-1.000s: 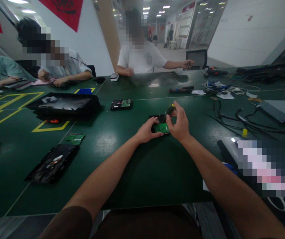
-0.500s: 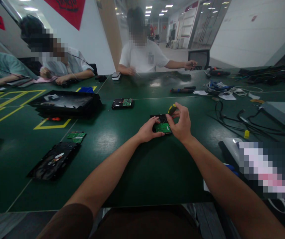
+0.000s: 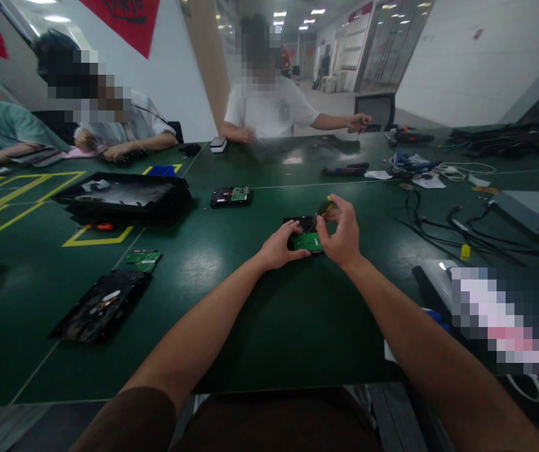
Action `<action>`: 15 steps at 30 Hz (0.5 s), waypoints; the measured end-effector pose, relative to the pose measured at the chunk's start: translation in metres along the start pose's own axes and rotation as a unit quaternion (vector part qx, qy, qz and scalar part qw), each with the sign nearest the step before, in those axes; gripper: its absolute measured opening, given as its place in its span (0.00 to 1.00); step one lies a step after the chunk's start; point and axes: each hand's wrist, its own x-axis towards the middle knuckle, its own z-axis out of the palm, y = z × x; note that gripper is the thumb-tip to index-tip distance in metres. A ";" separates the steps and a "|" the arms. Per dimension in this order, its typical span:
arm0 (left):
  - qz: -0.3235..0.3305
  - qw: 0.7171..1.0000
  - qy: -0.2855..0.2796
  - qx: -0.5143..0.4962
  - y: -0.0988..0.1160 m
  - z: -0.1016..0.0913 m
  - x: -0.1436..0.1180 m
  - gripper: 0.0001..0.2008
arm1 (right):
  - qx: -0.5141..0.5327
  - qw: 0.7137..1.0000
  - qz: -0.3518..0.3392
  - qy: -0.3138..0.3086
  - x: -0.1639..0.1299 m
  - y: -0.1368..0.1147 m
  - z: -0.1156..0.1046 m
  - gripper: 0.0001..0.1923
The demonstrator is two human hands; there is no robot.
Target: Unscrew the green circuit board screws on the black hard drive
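Note:
A black hard drive (image 3: 303,224) with a green circuit board (image 3: 307,242) on top lies on the dark green table (image 3: 269,301), out in front of me. My left hand (image 3: 277,247) grips the drive's left edge. My right hand (image 3: 340,231) is closed on a screwdriver with a yellow and black handle (image 3: 325,206), whose tip points down at the drive.
A second drive (image 3: 230,196) lies farther back, and an opened drive (image 3: 100,306) with a loose green board (image 3: 143,258) at front left. A black tray (image 3: 123,198) stands left. Cables (image 3: 458,223) and a grey box (image 3: 531,210) are right. Three people sit across the table.
The screwdriver handle has turned a little in my right hand's fingers. My left hand stays on the drive. The view has shifted only slightly.

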 end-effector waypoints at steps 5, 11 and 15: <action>-0.007 1.000 -0.003 -0.003 0.001 0.000 0.000 0.32 | 0.018 1.000 0.014 0.000 -0.001 0.002 0.000 0.34; -0.004 1.000 0.001 -0.002 0.003 0.000 -0.001 0.32 | 0.009 1.000 -0.007 -0.001 -0.001 0.000 0.000 0.33; -0.004 1.000 0.001 -0.001 0.002 0.000 -0.001 0.32 | 0.004 1.000 0.008 -0.004 0.000 -0.001 -0.001 0.33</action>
